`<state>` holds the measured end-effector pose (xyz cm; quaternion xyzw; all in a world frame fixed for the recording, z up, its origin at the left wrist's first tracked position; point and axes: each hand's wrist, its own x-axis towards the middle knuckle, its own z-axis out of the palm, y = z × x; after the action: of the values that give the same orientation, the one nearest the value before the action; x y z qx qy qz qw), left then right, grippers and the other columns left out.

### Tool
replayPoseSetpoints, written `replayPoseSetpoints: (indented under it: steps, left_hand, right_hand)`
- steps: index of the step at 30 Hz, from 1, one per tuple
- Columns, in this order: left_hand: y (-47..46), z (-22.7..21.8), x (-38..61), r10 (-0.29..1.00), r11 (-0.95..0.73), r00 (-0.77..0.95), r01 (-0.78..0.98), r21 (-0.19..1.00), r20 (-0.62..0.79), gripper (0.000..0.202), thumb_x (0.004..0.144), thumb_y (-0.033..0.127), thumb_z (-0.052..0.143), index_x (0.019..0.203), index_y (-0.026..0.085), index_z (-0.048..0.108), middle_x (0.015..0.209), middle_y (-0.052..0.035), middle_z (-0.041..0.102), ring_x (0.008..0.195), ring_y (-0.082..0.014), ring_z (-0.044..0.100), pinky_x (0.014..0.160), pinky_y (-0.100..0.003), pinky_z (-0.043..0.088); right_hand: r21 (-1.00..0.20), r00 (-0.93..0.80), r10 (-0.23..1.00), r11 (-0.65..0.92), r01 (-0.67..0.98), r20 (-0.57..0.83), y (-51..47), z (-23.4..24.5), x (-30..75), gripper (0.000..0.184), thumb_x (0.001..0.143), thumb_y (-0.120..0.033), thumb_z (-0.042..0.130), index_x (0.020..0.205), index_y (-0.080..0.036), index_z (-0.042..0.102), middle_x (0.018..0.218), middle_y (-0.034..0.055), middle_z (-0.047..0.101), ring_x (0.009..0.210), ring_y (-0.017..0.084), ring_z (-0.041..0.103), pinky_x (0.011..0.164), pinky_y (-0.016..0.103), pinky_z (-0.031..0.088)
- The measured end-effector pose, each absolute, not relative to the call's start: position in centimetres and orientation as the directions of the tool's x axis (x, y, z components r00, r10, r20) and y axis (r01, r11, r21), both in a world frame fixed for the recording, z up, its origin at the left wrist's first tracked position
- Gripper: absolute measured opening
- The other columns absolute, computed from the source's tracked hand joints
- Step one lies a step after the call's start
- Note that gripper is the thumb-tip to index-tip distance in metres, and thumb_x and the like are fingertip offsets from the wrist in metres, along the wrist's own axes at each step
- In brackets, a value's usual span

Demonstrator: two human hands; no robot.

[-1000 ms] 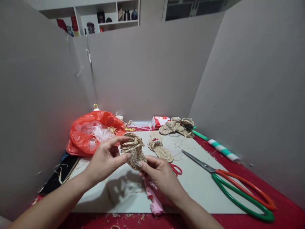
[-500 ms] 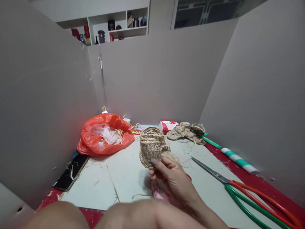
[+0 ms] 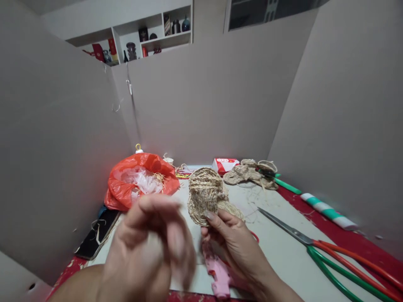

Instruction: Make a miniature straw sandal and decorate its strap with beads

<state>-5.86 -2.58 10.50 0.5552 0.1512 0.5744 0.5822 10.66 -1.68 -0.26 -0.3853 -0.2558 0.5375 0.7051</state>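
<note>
**Right hand pinches the woven sandal; left hand is a blur beside it**

I take the woven sandal (image 3: 204, 195) as my landmark. My right hand (image 3: 234, 243) holds it from below, thumb and fingertips pressed together on its near edge, so it stands lifted above the white board (image 3: 283, 251). Its long axis runs roughly upright, from the pinched end up to the rounded end with the strap bands, which points toward the far wall.

My left hand (image 3: 151, 251) is lower and to the left of the sandal, close to it but apart. The right hand is the nearer one, since it alone touches the sandal. The left hand is smeared by motion. Its fingers look loosely curled, but I cannot tell whether they hold anything.

Just behind the sandal and to its right lies a second sandal (image 3: 234, 209), mostly covered by the first and by my fingers. Below the sandal, a pink glue gun (image 3: 220, 272) sits half hidden under my right wrist. To the right lie the large scissors (image 3: 315, 247), whose handles are cut off by the frame edge. To the left sits a red plastic bag (image 3: 138, 184), and beyond the sandal on the right is a heap of woven pieces (image 3: 252, 172), too tangled to count.
</note>
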Motion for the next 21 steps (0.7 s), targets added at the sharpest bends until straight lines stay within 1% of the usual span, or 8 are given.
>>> replayPoseSetpoints:
  steps: [3, 6, 8, 9, 11, 13, 17, 21]
  left_hand:
    - [1.6, 9.2, -4.1, 0.853, -0.312, 0.164, -0.600, 0.737, 0.495, 0.023, 0.080, 0.025, 0.069, 0.103, 0.028, 0.068, 0.094, -0.0003, 0.064, 0.087, -0.0115, 0.060, 0.080, -0.021, 0.051]
    - [4.2, 7.2, -2.5, 0.827, -0.140, 0.436, -0.451, 0.881, 0.355, 0.038, 0.081, 0.024, 0.069, 0.118, 0.023, 0.062, 0.113, -0.0046, 0.063, 0.107, -0.0157, 0.057, 0.095, -0.025, 0.045]
    - [4.8, 5.8, -1.6, 0.731, -0.027, 0.629, -0.360, 0.933, 0.264, 0.040, 0.081, 0.027, 0.069, 0.119, 0.018, 0.061, 0.102, -0.0068, 0.067, 0.090, -0.0157, 0.063, 0.084, -0.026, 0.050]
    - [4.9, 5.2, -1.2, 0.696, 0.024, 0.686, -0.317, 0.948, 0.212, 0.037, 0.080, 0.030, 0.070, 0.113, 0.015, 0.064, 0.087, -0.0054, 0.068, 0.071, -0.0137, 0.063, 0.069, -0.025, 0.052]
    - [5.1, 4.2, -0.7, 0.671, 0.128, 0.734, -0.257, 0.958, 0.107, 0.031, 0.080, 0.037, 0.067, 0.098, 0.011, 0.066, 0.056, 0.0012, 0.059, 0.039, -0.0093, 0.050, 0.041, -0.021, 0.043]
    - [5.5, 3.8, -0.5, 0.654, 0.209, 0.755, -0.235, 0.949, 0.043, 0.031, 0.080, 0.037, 0.066, 0.092, 0.009, 0.067, 0.050, 0.0014, 0.057, 0.031, -0.0095, 0.046, 0.033, -0.020, 0.036]
    - [6.8, 4.2, -0.7, 0.688, 0.333, 0.725, -0.266, 0.905, -0.040, 0.019, 0.075, 0.025, 0.069, 0.084, 0.008, 0.069, 0.066, -0.0068, 0.069, 0.047, -0.0110, 0.058, 0.040, -0.017, 0.040]
    - [8.1, 5.0, -1.0, 0.683, 0.435, 0.720, -0.269, 0.859, -0.121, 0.017, 0.071, 0.015, 0.067, 0.086, 0.009, 0.069, 0.079, -0.0100, 0.073, 0.066, -0.0158, 0.067, 0.060, -0.024, 0.053]
  right_hand:
    - [-0.801, 0.321, 0.947, 0.179, -0.571, -0.018, -1.5, -0.2, 10.5, 0.031, 0.066, -0.039, 0.084, 0.072, -0.016, 0.063, 0.055, -0.0001, 0.068, 0.048, 0.008, 0.058, 0.050, 0.016, 0.046]
    - [-0.807, 0.321, 0.947, 0.199, -0.556, 0.013, -1.4, -0.4, 10.3, 0.029, 0.068, -0.038, 0.083, 0.073, -0.016, 0.065, 0.056, -0.0014, 0.067, 0.050, 0.007, 0.058, 0.051, 0.016, 0.045]
    - [-0.815, 0.300, 0.954, 0.192, -0.546, 0.023, -1.3, -0.7, 10.2, 0.028, 0.071, -0.039, 0.081, 0.074, -0.015, 0.066, 0.057, -0.0016, 0.066, 0.050, 0.006, 0.057, 0.051, 0.015, 0.043]
    - [-0.822, 0.284, 0.959, 0.180, -0.540, 0.023, -1.2, -0.9, 10.0, 0.029, 0.072, -0.040, 0.080, 0.073, -0.014, 0.066, 0.056, -0.0011, 0.066, 0.049, 0.005, 0.056, 0.050, 0.015, 0.041]
    - [-0.840, 0.246, 0.969, 0.142, -0.524, 0.010, -1.0, -1.3, 9.8, 0.033, 0.071, -0.043, 0.080, 0.073, -0.013, 0.067, 0.055, 0.0009, 0.066, 0.046, 0.005, 0.055, 0.047, 0.014, 0.039]
    - [-0.860, 0.211, 0.977, 0.092, -0.502, -0.019, -0.9, -1.7, 9.7, 0.036, 0.069, -0.045, 0.081, 0.074, -0.012, 0.067, 0.055, 0.0034, 0.067, 0.043, 0.006, 0.054, 0.045, 0.015, 0.038]
    - [-0.915, 0.202, 0.977, 0.025, -0.402, -0.062, -0.9, -1.5, 10.5, 0.041, 0.073, -0.050, 0.075, 0.072, -0.010, 0.068, 0.053, 0.0061, 0.066, 0.039, 0.008, 0.053, 0.042, 0.018, 0.037]
    - [-0.969, 0.512, 0.857, 0.173, -0.177, 0.059, -1.0, -0.6, 12.1, 0.042, 0.075, -0.052, 0.071, 0.084, -0.012, 0.070, 0.067, 0.0055, 0.070, 0.052, 0.011, 0.058, 0.048, 0.021, 0.045]
